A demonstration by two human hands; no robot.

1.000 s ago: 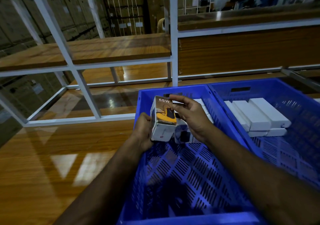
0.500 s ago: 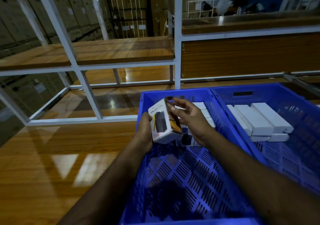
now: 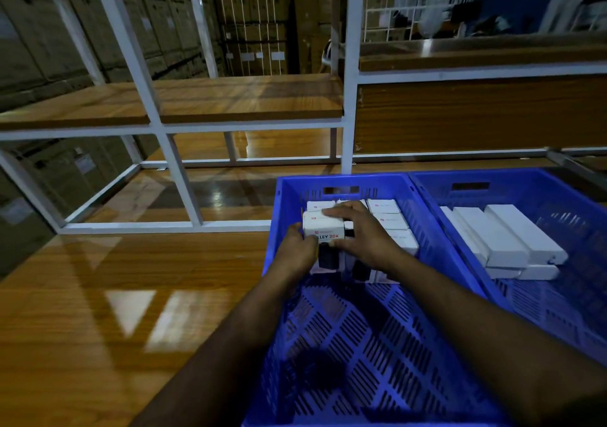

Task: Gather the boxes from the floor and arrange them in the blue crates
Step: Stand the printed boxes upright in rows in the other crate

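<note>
Two blue crates stand side by side on a wooden surface. In the near crate point(image 3: 345, 344) a small white box point(image 3: 323, 228) printed "20K" stands at the far left, in a cluster of similar white boxes point(image 3: 389, 219). My left hand point(image 3: 297, 249) grips its left side. My right hand point(image 3: 364, 233) lies over its top and right side, fingers reaching across the box. The right crate point(image 3: 565, 298) holds longer plain white boxes point(image 3: 505, 239) stacked at its far end.
A white metal rack point(image 3: 170, 164) with wooden shelves rises behind the crates. Stacked cardboard cartons point(image 3: 98, 32) fill the background. The glossy wooden surface point(image 3: 115, 311) spreads out to the left of the near crate.
Both hands have lowered the box from above the crate down into the far left of the near crate, turning it so its "20K" face points at me.
</note>
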